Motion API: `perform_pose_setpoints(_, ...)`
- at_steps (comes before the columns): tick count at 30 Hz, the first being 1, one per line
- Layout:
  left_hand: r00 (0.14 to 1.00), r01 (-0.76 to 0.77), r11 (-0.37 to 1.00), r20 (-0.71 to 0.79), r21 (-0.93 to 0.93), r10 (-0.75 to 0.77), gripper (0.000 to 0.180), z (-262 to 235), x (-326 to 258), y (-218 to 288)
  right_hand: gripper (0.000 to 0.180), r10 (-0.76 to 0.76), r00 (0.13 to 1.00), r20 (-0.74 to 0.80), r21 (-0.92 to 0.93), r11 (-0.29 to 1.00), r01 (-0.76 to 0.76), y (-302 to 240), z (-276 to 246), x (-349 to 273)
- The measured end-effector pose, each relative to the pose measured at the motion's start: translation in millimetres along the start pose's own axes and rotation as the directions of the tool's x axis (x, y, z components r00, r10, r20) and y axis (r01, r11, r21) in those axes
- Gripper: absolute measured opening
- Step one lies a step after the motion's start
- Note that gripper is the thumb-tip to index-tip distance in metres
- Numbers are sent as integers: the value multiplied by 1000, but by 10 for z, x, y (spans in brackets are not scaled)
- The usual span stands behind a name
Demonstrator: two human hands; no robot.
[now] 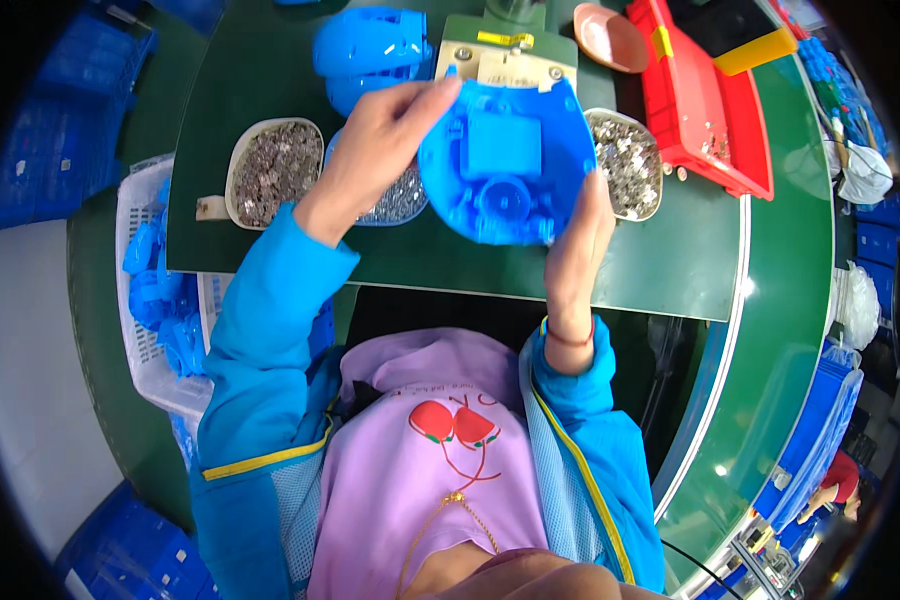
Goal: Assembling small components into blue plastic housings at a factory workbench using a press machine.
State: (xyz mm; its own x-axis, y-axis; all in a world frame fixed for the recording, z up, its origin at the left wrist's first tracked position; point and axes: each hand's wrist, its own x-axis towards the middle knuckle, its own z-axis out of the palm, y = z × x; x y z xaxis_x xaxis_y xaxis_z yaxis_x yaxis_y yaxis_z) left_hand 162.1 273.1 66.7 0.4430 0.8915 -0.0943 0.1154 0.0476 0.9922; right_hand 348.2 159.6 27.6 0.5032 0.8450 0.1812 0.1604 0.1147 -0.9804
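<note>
— Blue plastic shell (507, 165), is it held firmly?

— Yes, by both hands, raised above the dark green table (670, 270). The right hand (578, 245) clasps its lower right edge, fingers pressed along the rim. The left hand (370, 150) reaches across, its fingertips touching the shell's upper left edge, the rest of the fingers loosely curled.

— Which side faces up?

— The hollow inside, with a square block and a round socket moulded in.

— What lies just around it?

— Under the left hand, a dish of small metal parts (402, 198), partly hidden. To its left, an oval tray of metal parts (273, 170). Right of the shell, another tray of metal parts (630, 165). Behind the shell stands a beige machine (505, 55), and next to that another blue shell (370, 50).

— Farther out?

— A red bin (715, 125) at the right, a pink dish (610, 38) near it, and a white basket (140, 345) of blue parts at the person's left.
</note>
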Motion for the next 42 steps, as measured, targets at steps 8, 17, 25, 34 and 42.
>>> perform_pose_setpoints(8, 988, 151, 989, 14, -8, -151, 53, -60, 765, 220, 44, -49, 991, -127, -175, 984, 26, 12, 273, 727)
perform_pose_setpoints(17, 994, 102, 994, -39, 37, -100, 48, -41, 864, 148, 46, -79, 997, 23, -432, 898, 81, -131, 126, 784)
perform_pose_setpoints(25, 554, -753, 657, -497, 44, 668, 44, -200, 518, 675, 41, -610, 752, -252, -8, 778, 628, -837, -65, 967)
perform_pose_setpoints(34, 394, -741, 642, -646, 197, 653, 50, 157, 466, 921, 63, -575, 667, -474, 141, 698, 702, -731, 81, 1200)
perform_pose_setpoints(42, 450, -729, 672, -649, 130, 614, 44, 87, 447, 955, 64, -552, 681, -481, 115, 731, 673, -720, 107, 1204)
